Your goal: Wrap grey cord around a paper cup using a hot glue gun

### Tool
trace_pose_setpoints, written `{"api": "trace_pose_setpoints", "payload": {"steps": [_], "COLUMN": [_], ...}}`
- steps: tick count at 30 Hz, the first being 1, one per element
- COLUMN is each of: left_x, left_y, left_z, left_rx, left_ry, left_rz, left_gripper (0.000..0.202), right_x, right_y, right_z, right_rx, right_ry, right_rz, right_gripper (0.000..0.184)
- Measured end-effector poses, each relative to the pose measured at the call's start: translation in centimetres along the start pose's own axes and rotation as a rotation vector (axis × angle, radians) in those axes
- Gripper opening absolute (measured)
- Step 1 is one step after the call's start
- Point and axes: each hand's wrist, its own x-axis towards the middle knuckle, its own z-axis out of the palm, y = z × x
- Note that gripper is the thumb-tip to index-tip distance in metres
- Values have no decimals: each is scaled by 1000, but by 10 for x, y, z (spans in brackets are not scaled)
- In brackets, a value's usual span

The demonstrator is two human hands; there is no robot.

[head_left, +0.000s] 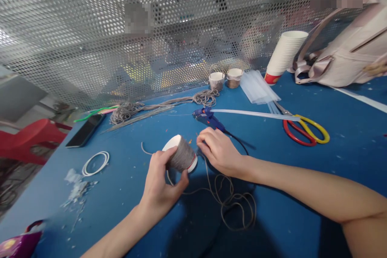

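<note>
My left hand [160,181] is wrapped round a paper cup [181,155] lying on its side, most of its wall covered in grey cord. Just right of the cup, my right hand [219,151] pinches the cord [236,201] against the cup's rim. The loose cord trails down into a tangle on the blue table [121,201] below my right wrist. A blue glue gun [208,119] with a clear glue stick lies just beyond my right hand.
Red-and-yellow scissors [305,131] lie to the right. A stack of paper cups [284,54], two cord-wrapped cups [225,78], plastic sleeves [258,86] and a pink bag [347,54] sit at the back. A phone [86,131], more cord bundles [130,111] and a white ring [96,163] lie left. A perforated metal screen [121,28] stands behind.
</note>
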Motion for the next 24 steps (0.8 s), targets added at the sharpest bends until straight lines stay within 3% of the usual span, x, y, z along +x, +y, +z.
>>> {"api": "trace_pose_setpoints", "payload": {"steps": [4, 9, 18, 24], "left_x": [2, 3, 5, 6], "left_y": [-3, -4, -13, -11], "left_z": [-1, -2, 2, 2], "left_rx": [25, 9, 53, 75], "left_ry": [47, 39, 94, 103], "left_rz": [92, 98, 196, 219], "left_gripper": [55, 56, 61, 62], "right_x": [-3, -8, -12, -13], "right_y": [-1, -8, -9, -8], "right_z": [-2, 4, 10, 13], "right_rx": [205, 399, 241, 70], "right_ry": [-84, -101, 31, 64], "right_rz": [95, 163, -99, -134], "right_gripper": [33, 3, 9, 10]}}
